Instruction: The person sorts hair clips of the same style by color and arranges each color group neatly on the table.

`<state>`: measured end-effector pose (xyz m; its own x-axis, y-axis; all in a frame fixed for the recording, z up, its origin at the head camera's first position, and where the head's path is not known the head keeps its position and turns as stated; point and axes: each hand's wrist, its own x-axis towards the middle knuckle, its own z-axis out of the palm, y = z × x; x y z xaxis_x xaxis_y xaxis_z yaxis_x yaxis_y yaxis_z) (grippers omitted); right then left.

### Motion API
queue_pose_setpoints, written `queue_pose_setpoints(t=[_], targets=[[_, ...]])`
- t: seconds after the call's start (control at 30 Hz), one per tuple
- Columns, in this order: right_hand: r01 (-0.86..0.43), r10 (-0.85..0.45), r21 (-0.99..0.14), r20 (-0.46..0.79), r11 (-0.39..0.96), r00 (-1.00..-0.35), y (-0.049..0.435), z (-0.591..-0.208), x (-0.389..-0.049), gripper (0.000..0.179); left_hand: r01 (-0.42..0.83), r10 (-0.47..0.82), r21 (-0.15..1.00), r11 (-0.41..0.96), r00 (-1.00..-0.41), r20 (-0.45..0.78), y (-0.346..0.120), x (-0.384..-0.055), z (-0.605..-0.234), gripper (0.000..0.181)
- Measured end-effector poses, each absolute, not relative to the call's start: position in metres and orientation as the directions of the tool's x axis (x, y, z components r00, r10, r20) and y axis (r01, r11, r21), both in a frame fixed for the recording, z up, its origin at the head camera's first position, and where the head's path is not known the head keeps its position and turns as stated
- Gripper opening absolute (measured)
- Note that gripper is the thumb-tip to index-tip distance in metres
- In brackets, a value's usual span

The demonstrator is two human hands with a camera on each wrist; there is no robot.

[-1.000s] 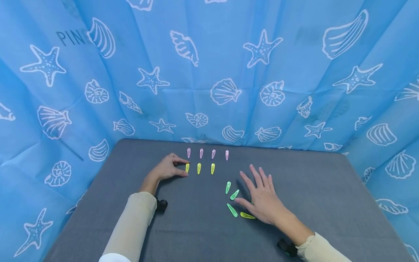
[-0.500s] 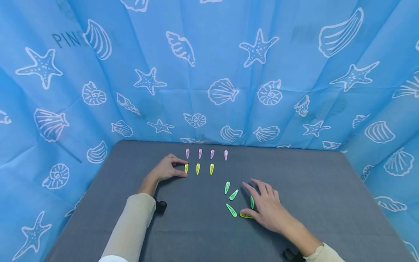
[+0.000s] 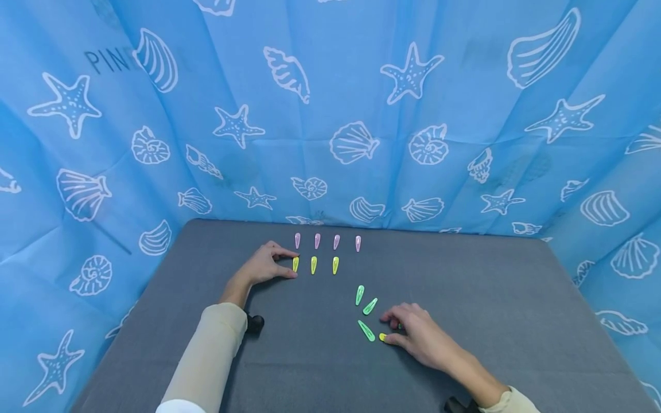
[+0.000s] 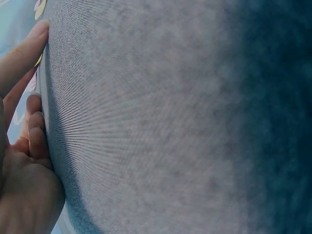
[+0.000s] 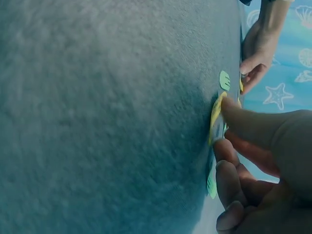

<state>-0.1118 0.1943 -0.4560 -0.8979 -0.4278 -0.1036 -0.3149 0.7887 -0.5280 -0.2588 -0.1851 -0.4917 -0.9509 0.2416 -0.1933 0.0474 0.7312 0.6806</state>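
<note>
Just nearer the person than the left end of the pink row [image 3: 317, 241], the left hand [image 3: 261, 266] pinches the end yellow clip [image 3: 296, 264] at its two ends, probably to steady it. Two more yellow clips [image 3: 314, 265] lie beside it below the row's middle, seemingly spaced to echo the pinks. Well below the row's right end, three green clips [image 3: 369, 306] lie at mixed angles. Farther right, the right hand [image 3: 420, 338] grasps another yellow clip [image 3: 383, 337] between thumb and fingers, fingertips likely suiting something so flat on the bench [image 3: 289, 373].
</note>
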Motion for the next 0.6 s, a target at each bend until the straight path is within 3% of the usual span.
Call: queue_pose_setpoints(t=[0.27, 0.6], targets=[[-0.366, -0.509, -0.604, -0.077, 0.708, -0.857, 0.1936, -0.4601, -0.1122, 0.01, 0.043, 0.24, 0.68, 0.732, -0.95, -0.199, -0.1854, -0.2581, -0.4905, 0.049], [-0.44, -0.581, -0.628, -0.022, 0.641, -0.814, 0.1947, -0.4579, -0.1128, 0.018, 0.029, 0.238, 0.703, 0.71, -0.95, -0.2, -0.1861, -0.2602, -0.4921, 0.048]])
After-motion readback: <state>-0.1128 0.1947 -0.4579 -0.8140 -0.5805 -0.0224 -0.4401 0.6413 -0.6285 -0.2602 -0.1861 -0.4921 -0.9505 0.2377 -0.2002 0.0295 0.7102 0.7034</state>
